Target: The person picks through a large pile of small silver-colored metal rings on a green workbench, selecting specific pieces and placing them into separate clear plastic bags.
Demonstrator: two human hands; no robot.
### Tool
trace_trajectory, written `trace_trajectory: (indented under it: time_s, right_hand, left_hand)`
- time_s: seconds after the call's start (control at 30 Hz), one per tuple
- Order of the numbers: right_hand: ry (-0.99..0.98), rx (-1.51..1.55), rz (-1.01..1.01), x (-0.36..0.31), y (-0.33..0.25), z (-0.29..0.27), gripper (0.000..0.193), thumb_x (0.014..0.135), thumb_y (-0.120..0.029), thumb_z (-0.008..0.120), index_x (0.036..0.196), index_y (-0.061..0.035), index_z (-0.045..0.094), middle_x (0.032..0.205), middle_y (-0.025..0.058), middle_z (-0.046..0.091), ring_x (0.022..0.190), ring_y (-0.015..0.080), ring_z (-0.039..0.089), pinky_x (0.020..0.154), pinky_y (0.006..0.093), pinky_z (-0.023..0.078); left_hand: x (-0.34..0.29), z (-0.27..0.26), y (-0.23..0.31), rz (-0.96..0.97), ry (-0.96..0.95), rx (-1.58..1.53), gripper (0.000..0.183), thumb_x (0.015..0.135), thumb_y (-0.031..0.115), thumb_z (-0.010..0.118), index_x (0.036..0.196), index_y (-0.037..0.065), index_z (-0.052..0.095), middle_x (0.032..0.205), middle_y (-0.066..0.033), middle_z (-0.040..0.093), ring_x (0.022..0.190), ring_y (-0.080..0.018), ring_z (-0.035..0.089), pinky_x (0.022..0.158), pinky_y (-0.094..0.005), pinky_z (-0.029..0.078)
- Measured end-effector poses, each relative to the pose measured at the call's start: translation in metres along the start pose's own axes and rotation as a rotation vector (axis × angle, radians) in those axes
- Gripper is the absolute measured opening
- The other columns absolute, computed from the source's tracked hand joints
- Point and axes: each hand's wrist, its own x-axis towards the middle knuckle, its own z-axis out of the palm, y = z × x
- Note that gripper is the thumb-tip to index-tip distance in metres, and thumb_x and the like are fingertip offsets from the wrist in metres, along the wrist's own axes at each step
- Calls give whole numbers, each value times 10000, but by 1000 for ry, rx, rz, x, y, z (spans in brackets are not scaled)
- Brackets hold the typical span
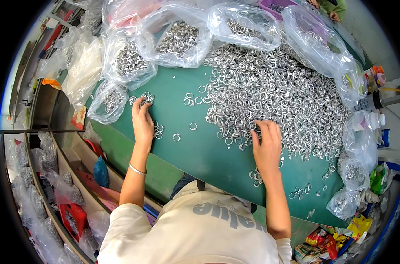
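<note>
My left hand reaches over the left part of the green tabletop, its fingers stretched out and apart. Its fingertips rest by a small cluster of silver finger rings. Several more rings lie right beside its wrist side. My right hand is at the near edge of a big pile of silver rings. Its thumb and forefinger stand apart, touching or just above the rings, with no held ring visible. Between my hands lie a few single rings.
Clear plastic bags of rings line the far side, with another small bag at the left. More bags and a bottle stand right. A shelf of bagged rings is lower left. Another person's hand shows far right.
</note>
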Motion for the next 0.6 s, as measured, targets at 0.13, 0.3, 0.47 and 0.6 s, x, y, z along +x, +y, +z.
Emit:
trace_trajectory:
  time_s: [0.13, 0.3, 0.47, 0.6]
  right_hand:
    - [-22, -140, -107, 3, 5, 7, 111, 777, -48, 684, 856, -24, 610, 934, 85, 572, 836, 261, 510, 748, 375, 393]
    - [44, -22, -48, 1, 10, -2, 74, 800, -7, 640, 837, -13, 575, 901, 100, 590, 843, 280, 529, 754, 374, 411]
    - [86, 512, 352, -5, 10, -14, 19, 906, -14, 550, 893, -2, 541, 1022, 99, 635, 799, 171, 560, 697, 287, 442]
    - [-39, 937, 637, -6, 3, -27, 79, 963, -62, 503, 939, -26, 569, 1033, 77, 648, 797, 81, 565, 669, 218, 437]
  left_hand:
    - [9, -14, 67, 19, -57, -158, 218, 821, -45, 582, 1028, 18, 609, 1122, -167, 577, 1074, -350, 545, 911, -406, 453]
    - [-2, 21, 148, 189, -308, -441, 238, 770, 19, 691, 999, 64, 648, 1034, -91, 592, 1000, -282, 552, 856, -382, 425]
    - [4, 55, 174, 346, -436, -373, 173, 783, 68, 690, 948, 70, 638, 999, -62, 547, 971, -246, 498, 828, -364, 351]
    - [7, 49, 172, 204, -402, -663, 117, 808, 30, 666, 916, 50, 625, 914, -72, 580, 864, -251, 560, 740, -343, 423]
